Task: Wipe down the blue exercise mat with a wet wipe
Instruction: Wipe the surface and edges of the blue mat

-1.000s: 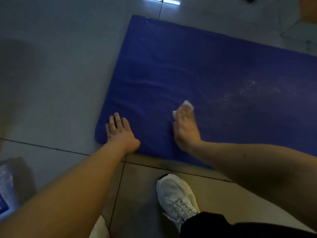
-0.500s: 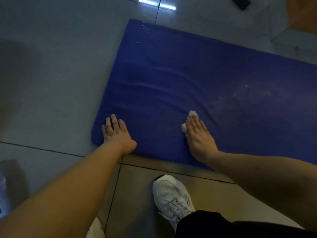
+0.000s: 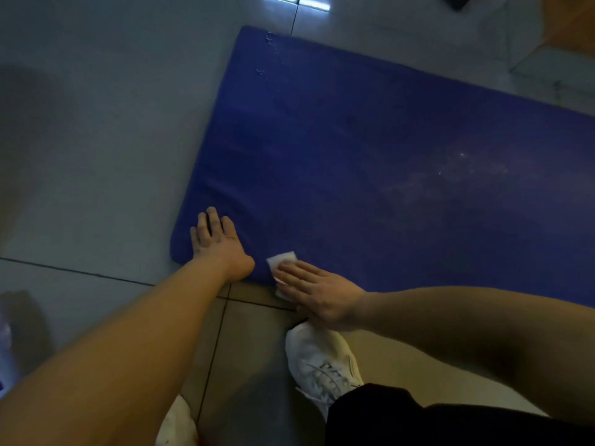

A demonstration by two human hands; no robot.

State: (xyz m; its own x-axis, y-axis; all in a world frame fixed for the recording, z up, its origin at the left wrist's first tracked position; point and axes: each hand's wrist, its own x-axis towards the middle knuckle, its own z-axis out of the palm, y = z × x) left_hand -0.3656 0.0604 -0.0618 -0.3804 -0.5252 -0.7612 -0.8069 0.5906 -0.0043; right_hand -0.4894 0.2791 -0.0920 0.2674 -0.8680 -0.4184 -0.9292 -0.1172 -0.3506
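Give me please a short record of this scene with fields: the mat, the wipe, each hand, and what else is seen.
mat: blue mat lying flat on the tiled floor
wipe: white wipe at the mat's near edge, under the right fingers
left hand: left hand flat on the mat's near left corner, fingers straight
right hand: right hand pressing the wipe with straight fingers
marks: pale smudges on the mat's right part; small drops by the far corner
also: white shoe on the floor, near the right hand
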